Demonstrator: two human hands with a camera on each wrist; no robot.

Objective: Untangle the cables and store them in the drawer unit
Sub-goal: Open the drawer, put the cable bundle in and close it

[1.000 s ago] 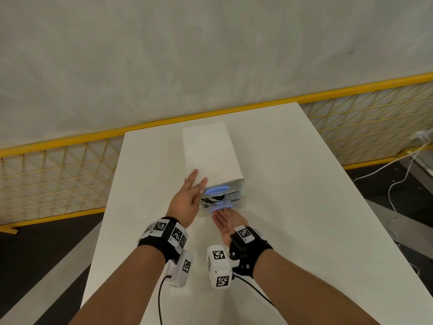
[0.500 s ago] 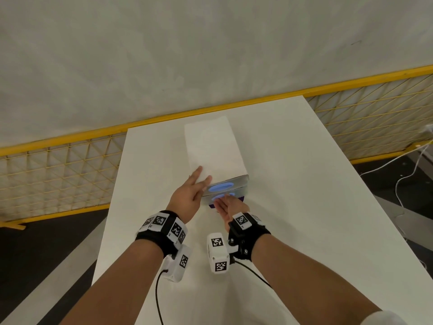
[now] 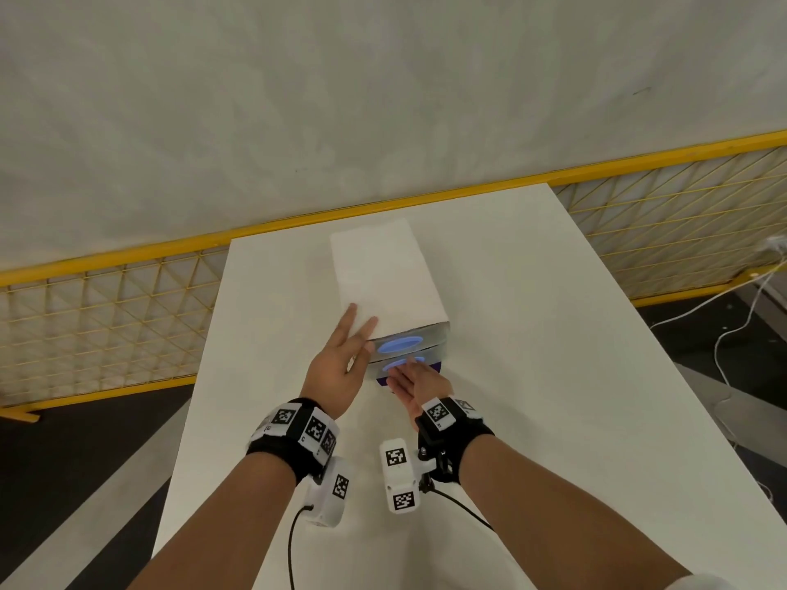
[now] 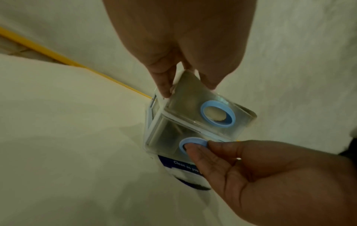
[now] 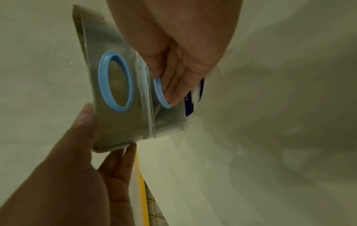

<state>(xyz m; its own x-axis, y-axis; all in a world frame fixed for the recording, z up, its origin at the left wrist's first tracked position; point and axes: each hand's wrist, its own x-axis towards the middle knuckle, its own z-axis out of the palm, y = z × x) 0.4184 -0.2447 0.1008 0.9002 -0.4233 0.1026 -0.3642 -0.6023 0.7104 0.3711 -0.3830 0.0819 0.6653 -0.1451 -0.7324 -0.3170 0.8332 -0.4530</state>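
The drawer unit (image 3: 385,276) stands on the white table (image 3: 532,334) with its two clear drawer fronts facing the person, and the step in hand looks like pushing the lower drawer (image 4: 168,140) home. The left hand (image 3: 338,364) lies flat with straight fingers on the unit's top near corner, thumb against the side, bracing it. The right hand (image 3: 415,383) presses straight fingertips (image 5: 173,91) on the lower blue ring handle (image 5: 161,93), gripping nothing. To do this well, I judge the push should run straight along the unit's length while the left hand presses down, so the light unit neither slides nor twists. The upper drawer (image 4: 203,107), above it, appears flush. No cable shows on the table; whether any lie inside the drawers I cannot tell through the cloudy fronts. Under the unit's front lies a blue printed label (image 4: 185,164). Beyond the unit runs a yellow mesh fence (image 3: 106,317). Nothing blocks the push.
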